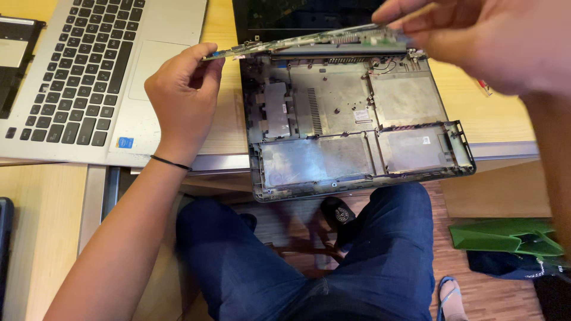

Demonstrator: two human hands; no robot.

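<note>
A long thin circuit board (309, 40) is held edge-on above an empty dark laptop base shell (357, 172). My left hand (181, 98) pinches the board's left end between thumb and fingers; a black band circles that wrist. My right hand (476, 35) grips the board's right end, close to the camera and blurred. The shell lies on the wooden table (35, 196) with its front edge overhanging the table above my lap. Its dark screen (279, 18) lies flat behind it.
A silver laptop keyboard cover (89, 77) lies at the left, with a black part (15, 59) at the far left edge. Below are my legs in blue jeans (386, 261), a green bag (511, 235) on the wooden floor, and a sandalled foot (452, 297).
</note>
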